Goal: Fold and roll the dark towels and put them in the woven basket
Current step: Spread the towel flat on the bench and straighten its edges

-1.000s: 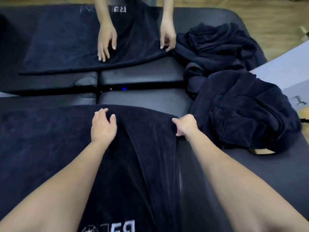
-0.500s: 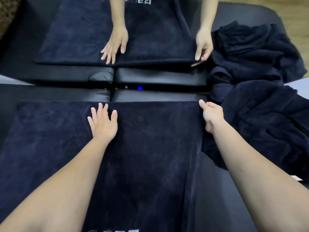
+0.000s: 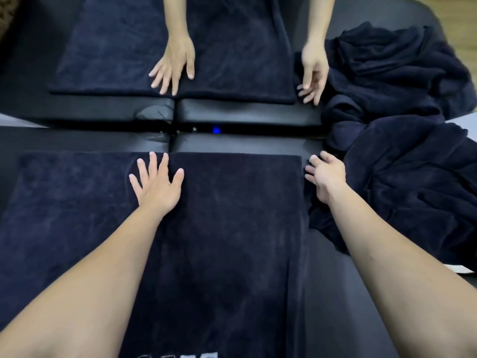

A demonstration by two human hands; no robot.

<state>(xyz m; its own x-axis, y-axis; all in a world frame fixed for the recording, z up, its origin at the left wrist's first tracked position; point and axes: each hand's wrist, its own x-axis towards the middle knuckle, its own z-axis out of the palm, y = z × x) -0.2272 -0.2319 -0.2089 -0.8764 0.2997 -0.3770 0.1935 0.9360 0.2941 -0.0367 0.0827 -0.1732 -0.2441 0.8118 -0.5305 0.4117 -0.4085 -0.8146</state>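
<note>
Hands smoothing a folded dark towel

Left hand (image 3: 157, 188) lies flat, fingers spread, on the near folded dark towel (image 3: 227, 228) on the black padded table (image 3: 343, 306). Right hand (image 3: 326, 177), fingers loosely open, sits beside its right edge, holding nothing. White lettering (image 3: 178, 355) at the bottom is cut off, unreadable

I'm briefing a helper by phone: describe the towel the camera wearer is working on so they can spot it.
On the black padded table, it is the near towel, flat under the wearer's spread left hand. Unlike the heap at right, it lies smooth; the other flat towel lies across the gap.
</note>
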